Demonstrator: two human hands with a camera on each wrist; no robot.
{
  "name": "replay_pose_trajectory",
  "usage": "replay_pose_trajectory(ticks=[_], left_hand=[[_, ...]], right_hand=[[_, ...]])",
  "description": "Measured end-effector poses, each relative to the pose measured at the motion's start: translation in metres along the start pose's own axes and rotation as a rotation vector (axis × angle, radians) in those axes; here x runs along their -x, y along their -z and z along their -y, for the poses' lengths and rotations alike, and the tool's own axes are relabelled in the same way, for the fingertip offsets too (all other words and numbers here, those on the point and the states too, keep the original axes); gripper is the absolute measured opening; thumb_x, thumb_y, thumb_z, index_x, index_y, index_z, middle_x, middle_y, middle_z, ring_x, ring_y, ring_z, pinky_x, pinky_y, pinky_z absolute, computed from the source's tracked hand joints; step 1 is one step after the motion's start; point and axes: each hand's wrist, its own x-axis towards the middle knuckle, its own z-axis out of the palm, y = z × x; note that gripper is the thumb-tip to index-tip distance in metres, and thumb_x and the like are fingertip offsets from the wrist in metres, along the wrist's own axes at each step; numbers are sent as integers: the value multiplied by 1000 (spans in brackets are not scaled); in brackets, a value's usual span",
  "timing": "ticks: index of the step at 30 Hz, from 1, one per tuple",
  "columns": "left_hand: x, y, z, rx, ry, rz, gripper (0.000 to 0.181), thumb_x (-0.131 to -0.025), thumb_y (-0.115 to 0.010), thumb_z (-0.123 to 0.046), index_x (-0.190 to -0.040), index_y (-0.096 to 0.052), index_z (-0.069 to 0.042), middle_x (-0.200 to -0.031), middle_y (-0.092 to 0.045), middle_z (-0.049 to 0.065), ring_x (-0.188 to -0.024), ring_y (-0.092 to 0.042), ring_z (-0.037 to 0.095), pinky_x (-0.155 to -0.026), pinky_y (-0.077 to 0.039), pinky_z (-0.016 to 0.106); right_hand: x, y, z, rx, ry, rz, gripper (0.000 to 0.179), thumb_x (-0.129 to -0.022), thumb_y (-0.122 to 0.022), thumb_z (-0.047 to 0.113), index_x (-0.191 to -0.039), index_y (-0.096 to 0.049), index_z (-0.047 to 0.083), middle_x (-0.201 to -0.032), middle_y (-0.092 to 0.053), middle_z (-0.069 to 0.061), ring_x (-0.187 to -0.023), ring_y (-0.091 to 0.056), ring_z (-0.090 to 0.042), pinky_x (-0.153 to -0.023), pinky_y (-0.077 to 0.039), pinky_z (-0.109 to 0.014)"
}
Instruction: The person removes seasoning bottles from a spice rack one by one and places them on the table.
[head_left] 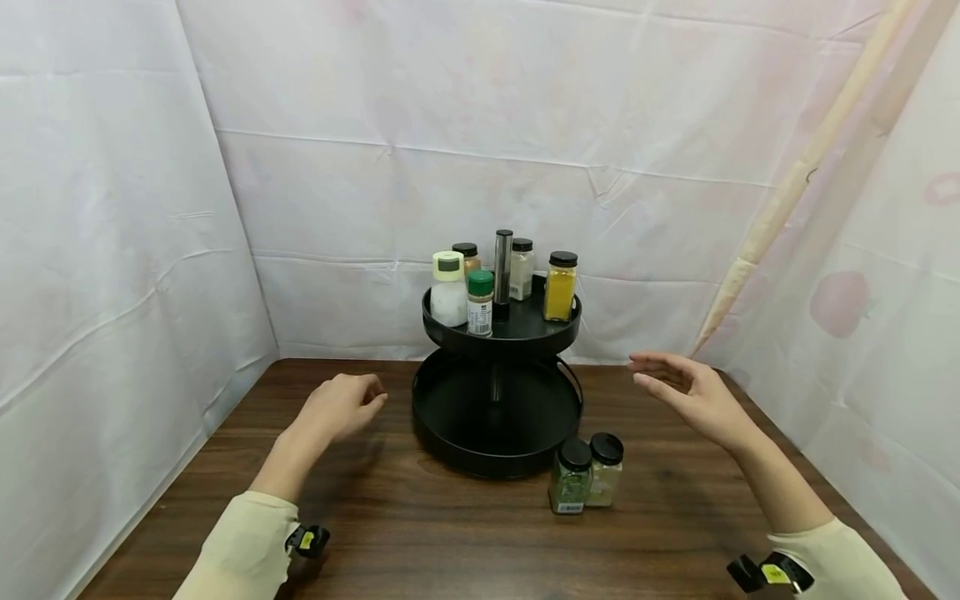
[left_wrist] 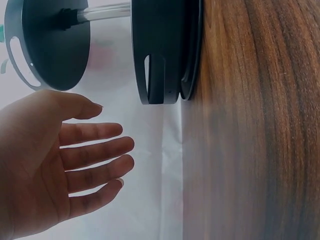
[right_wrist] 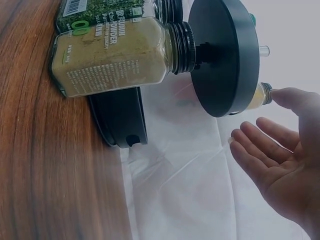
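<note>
A black two-tier round spice rack point(head_left: 480, 462) stands on the table, a metal post through its middle. Left of its lower tier hovers my left hand point(head_left: 341, 408), fingers relaxed and holding nothing. My right hand point(head_left: 697, 396) is raised to the right of the rack, its fingers loosely bent and apart from everything. Two black-capped jars stand at the rack's front right: one of green herbs point(head_left: 570, 483) and one of pale yellowish powder point(head_left: 604, 479). On the upper tier sit several containers, among them a yellow spice jar point(head_left: 559, 292), a green-capped bottle point(head_left: 480, 312) and a white-filled shaker point(head_left: 448, 296).
The lower tier carries no jars in its visible part. Dark wooden table point(head_left: 450, 542) lies all around. White cloth point(head_left: 337, 208) hangs behind and at both sides, with a wrapped pole point(head_left: 787, 200) at the back right.
</note>
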Motion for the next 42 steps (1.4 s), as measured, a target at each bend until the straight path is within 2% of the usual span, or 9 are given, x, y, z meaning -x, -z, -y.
replay_pose_trajectory(ticks=[5, 12, 22, 34, 42], left_hand=[[1, -1, 0, 1, -1, 3, 23, -106, -63, -26, -117, -74, -9, -91, -71, -3, -71, -63, 11, -67, -55, 39], [2, -1, 2, -4, 13, 0, 22, -106, -63, -26, -117, -74, -10, -90, -70, -3, -71, -63, 12, -68, -55, 39], [2, 1, 3, -8, 8, -4, 22, -106, -63, -27, -117, -74, -10, -91, -71, -2, -72, -64, 12, -69, -55, 40], [1, 1, 4, 0, 9, 5, 23, -106, -63, -27, -118, -74, -10, -94, -72, -2, -73, -65, 12, -69, -56, 40], [2, -1, 2, 9, 1, 8, 23, -106, -63, -27, -117, -74, -10, -92, -72, -2, -72, -64, 12, -68, -55, 39]], right_hand=[[-8, 0, 3, -24, 14, -30, 33, -108, -66, 27, -139, -67, 18, -131, -71, -3, -116, -69, -10, -91, -54, -19], [-24, 3, 7, -25, 48, -27, 34, -109, -63, 26, -140, -66, 11, -133, -71, -9, -117, -68, -7, -92, -53, -19], [-40, 2, 16, -35, 19, -17, 38, -109, -63, 33, -141, -65, 13, -134, -70, -8, -119, -66, -6, -93, -54, -19], [-55, 1, 19, -14, -6, -4, 42, -108, -62, 40, -141, -65, 13, -135, -69, -6, -122, -65, -13, -94, -52, -20], [-65, 2, 23, -3, -12, -28, 43, -107, -64, 41, -140, -65, 13, -136, -69, -12, -119, -67, -14, -93, -51, -20]])
